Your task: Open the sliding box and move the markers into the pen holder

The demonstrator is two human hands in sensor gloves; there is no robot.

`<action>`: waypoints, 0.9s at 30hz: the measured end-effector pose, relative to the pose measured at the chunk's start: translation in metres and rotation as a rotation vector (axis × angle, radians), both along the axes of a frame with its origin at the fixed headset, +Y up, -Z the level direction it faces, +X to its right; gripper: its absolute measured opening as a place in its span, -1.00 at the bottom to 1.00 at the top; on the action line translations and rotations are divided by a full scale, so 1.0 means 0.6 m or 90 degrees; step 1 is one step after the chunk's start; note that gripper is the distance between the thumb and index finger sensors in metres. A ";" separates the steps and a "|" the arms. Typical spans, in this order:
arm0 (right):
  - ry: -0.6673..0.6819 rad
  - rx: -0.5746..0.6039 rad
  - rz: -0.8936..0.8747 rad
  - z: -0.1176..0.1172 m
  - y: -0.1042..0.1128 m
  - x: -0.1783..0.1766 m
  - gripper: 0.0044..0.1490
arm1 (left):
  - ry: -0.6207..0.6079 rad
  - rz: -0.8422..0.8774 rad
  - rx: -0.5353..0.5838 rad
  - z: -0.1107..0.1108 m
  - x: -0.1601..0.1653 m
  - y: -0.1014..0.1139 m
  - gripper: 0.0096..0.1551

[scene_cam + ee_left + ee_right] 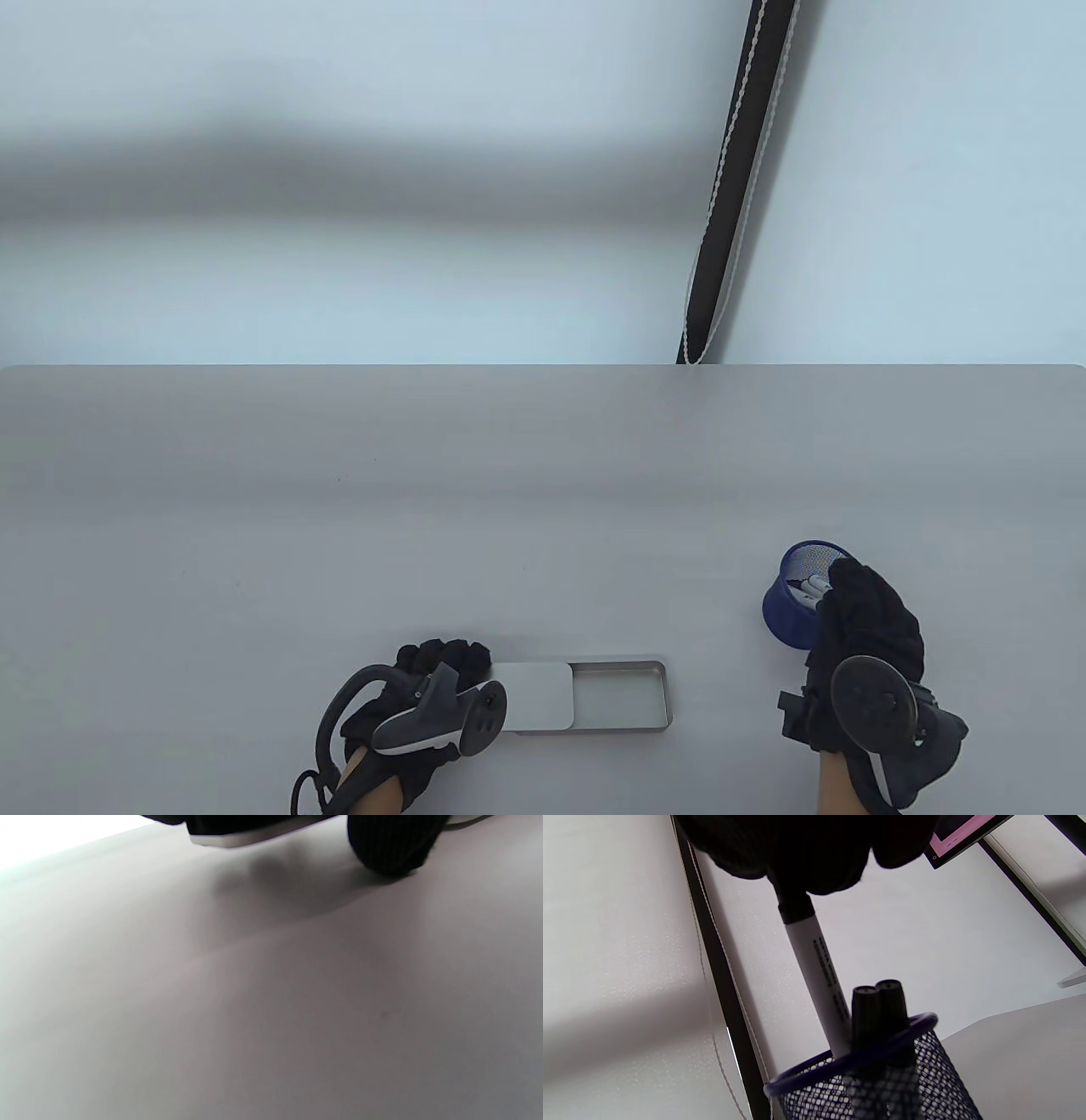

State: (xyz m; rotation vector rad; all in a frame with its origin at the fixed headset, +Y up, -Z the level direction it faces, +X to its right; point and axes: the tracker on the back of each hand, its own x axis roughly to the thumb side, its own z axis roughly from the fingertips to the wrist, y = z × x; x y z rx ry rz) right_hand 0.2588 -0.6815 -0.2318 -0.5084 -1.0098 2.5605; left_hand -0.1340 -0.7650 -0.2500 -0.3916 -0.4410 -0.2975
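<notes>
On the left, our left hand (424,705) rests with fingers curled over the lid end of the sliding box (594,696), which lies open on the surface (543,509). Rightward, our right hand (865,645) pinches a marker (818,976) standing in the blue pen holder (785,607) beside two others.

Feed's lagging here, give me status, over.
Left hand on box lid. Right hand lowering marker into holder. Box open, looks empty. Nothing blocking.
</notes>
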 end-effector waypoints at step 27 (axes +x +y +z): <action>0.009 -0.067 -0.002 -0.012 -0.019 -0.015 -0.39 | -0.002 -0.004 0.003 0.000 0.001 0.000 -0.08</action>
